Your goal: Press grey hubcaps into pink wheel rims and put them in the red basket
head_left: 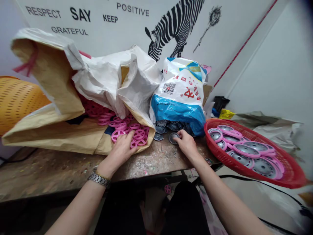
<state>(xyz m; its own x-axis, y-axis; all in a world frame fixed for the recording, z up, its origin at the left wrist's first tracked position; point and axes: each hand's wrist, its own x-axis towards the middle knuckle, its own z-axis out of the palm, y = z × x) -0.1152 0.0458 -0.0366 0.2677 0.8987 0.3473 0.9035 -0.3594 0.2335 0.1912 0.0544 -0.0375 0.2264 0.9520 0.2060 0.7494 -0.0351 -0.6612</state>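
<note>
My left hand (122, 147) reaches into the mouth of a paper sack (80, 138), its fingers closed on a pink spoked wheel (117, 135) beside a heap of pink wheels (140, 134). At the workbench's middle, my right hand (186, 142) pinches the edge of a grey disc (173, 138). More grey discs (160, 129) spill from under the blue and white bag (177, 107), just behind my right hand.
A red basket (290, 166) at the right holds several pink wheels with grey discs in them. An orange perforated basket (21, 102) stands at the far left. The worn workbench (61, 166) has its front edge near me.
</note>
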